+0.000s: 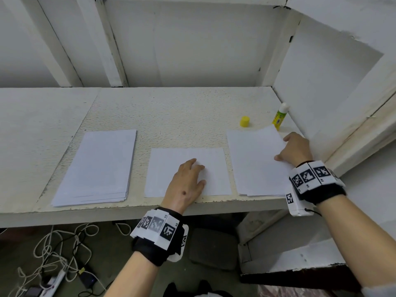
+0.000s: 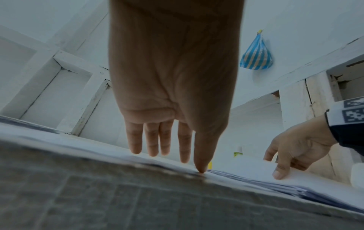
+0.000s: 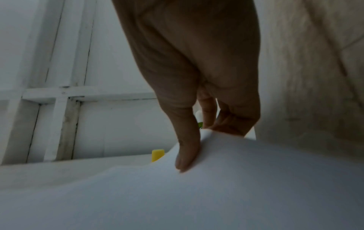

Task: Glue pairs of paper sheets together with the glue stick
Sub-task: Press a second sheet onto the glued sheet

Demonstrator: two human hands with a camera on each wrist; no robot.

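Head view: my left hand [image 1: 188, 181] lies flat, fingers straight, on the middle sheet [image 1: 169, 168]; my right hand [image 1: 296, 150] pinches the top sheet [image 1: 255, 157] of the right stack, directly right of it. Left wrist view: the glue stick [image 2: 238, 153] stands behind, uncapped. Right wrist view: the thumb [image 3: 187, 149] presses the lifted edge, which the head view hides.

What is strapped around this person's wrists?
Both forearms are bare, with no sleeves. The left wrist and right wrist each carry a wide black fabric strap wrapped in a band of white panels printed with black square code patterns. A white block hangs under each strap, and a thin black cable loops from the right one.
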